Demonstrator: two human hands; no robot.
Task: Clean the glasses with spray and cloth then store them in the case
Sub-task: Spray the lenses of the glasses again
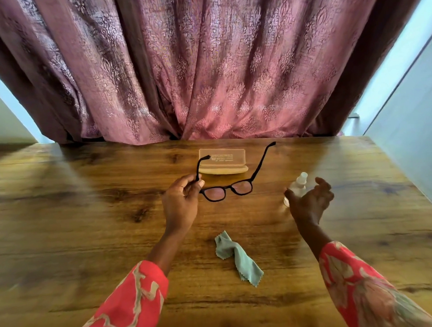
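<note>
My left hand (180, 204) pinches the black-framed glasses (226, 190) at their left hinge and holds them above the wooden table (87, 220), temples unfolded and pointing away. My right hand (310, 201) hovers open, fingers loosely curled, just in front of the small clear spray bottle (300, 184), which stands on the table partly hidden behind it. Whether the hand touches the bottle I cannot tell. A crumpled pale green cloth (236, 256) lies on the table between my forearms. The translucent beige glasses case (222, 160) stands open behind the glasses.
A pink patterned curtain (204, 64) hangs along the table's far edge. A pale blue wall (413, 133) runs close to the table's right side. Bare wood stretches to the left of my left arm.
</note>
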